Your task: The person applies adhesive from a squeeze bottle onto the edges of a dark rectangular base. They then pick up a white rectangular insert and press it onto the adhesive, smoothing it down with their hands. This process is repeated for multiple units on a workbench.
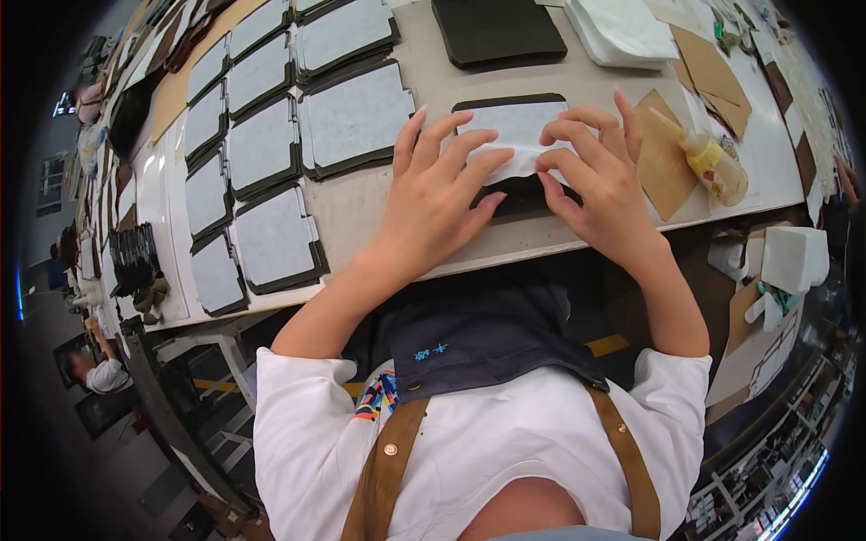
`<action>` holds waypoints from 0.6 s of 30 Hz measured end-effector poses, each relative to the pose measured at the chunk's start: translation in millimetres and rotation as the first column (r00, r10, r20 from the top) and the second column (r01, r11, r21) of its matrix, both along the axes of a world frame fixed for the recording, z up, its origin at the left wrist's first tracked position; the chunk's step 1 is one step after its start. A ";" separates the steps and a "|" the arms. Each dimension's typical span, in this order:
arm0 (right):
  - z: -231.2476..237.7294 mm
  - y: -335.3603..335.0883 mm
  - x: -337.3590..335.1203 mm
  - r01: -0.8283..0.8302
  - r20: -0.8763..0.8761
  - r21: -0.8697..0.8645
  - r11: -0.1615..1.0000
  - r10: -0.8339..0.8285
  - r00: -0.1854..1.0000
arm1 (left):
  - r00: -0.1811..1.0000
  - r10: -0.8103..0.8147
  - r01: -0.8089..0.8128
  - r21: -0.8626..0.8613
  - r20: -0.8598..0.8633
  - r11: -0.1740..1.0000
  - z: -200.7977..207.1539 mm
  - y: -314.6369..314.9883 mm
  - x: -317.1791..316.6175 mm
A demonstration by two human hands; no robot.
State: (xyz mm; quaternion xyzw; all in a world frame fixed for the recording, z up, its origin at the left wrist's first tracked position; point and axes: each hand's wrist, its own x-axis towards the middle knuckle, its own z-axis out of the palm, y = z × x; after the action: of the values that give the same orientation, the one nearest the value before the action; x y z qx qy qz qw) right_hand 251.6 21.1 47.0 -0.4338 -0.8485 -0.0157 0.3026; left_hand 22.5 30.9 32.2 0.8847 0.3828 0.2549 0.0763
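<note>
A thin white sheet (519, 117) lies over a black panel (528, 200) on the table in front of me. Its near edge is lifted or wrinkled, so a dark strip of the panel shows below it. My left hand (437, 185) has its fingers spread over the sheet's left side, the thumb near the panel's lower left. At the sheet's near right edge, my right hand (600, 167) brings thumb and index fingertip together on the white sheet, its other fingers raised.
Left stand rows of black panels topped with white sheets (356, 113). Beyond are a stack of black panels (499, 32) and a pile of white sheets (622, 32). Right lie brown card pieces (666, 158) and a yellowish nozzle bottle (717, 169). The table edge (505, 257) runs close below my hands.
</note>
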 end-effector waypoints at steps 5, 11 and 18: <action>-0.5 -7.2 -0.1 -0.052 0.013 -0.039 0.998 0.052 0.999 | 0.999 -0.044 0.045 0.076 -0.014 0.996 -7.1 1.2 -9.1; -11.4 -13.4 2.9 -0.126 0.055 -0.110 0.986 0.132 0.990 | 0.993 -0.102 0.100 -0.026 -0.067 0.995 -4.1 -10.7 -26.1; -15.3 -15.8 15.8 -0.122 0.040 -0.154 0.981 0.130 0.991 | 0.995 -0.060 0.057 -0.047 -0.075 0.997 -6.3 -5.9 -36.6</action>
State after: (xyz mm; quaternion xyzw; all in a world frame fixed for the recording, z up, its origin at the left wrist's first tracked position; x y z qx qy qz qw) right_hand 267.4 5.3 31.7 -0.4004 -0.8804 0.0569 0.2479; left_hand -14.1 24.9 25.9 0.9026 0.3651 0.2100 0.0888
